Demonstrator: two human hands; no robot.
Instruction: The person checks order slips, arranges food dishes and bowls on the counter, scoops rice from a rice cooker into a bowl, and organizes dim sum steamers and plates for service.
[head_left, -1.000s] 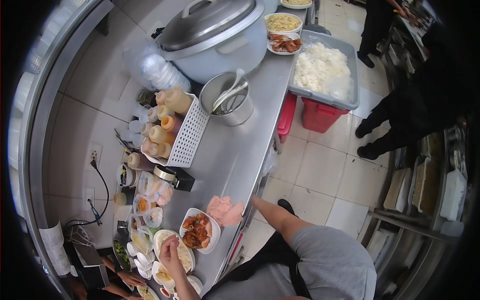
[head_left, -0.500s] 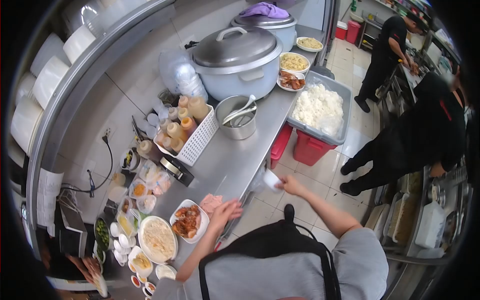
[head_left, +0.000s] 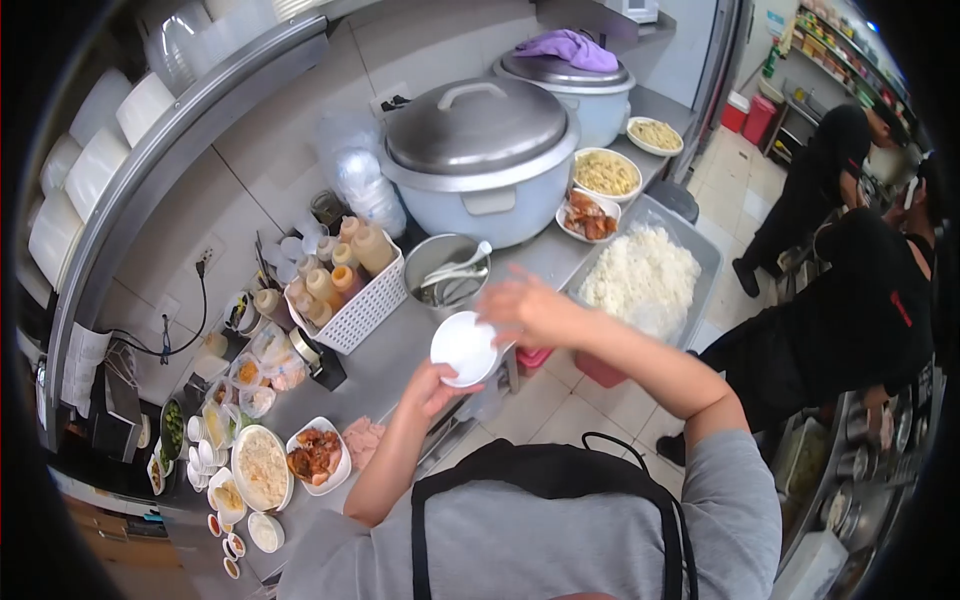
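A small white bowl (head_left: 464, 349) is held up over the counter's front edge, its hollow side facing me and nothing visible in it. My left hand (head_left: 431, 389) grips its lower left rim. Just above and right of the bowl is my right hand (head_left: 525, 308), fingers apart and slightly blurred, holding nothing. Behind the bowl stands a metal pot (head_left: 447, 277) with white and metal spoons in it. To the right, a grey tub (head_left: 708, 285) holds a heap of white rice (head_left: 643, 279).
A white basket of sauce bottles (head_left: 363, 306), a large lidded cooker (head_left: 480, 150) and plates of food (head_left: 262, 468) stand along the counter (head_left: 392, 349). Two people in black (head_left: 800, 340) are at the right. Bowls are stacked on the upper left shelf.
My left hand has moved up from the counter edge and now holds the white bowl. My right hand, which had the bowl, has let go and is raised beside it. The view has shifted.
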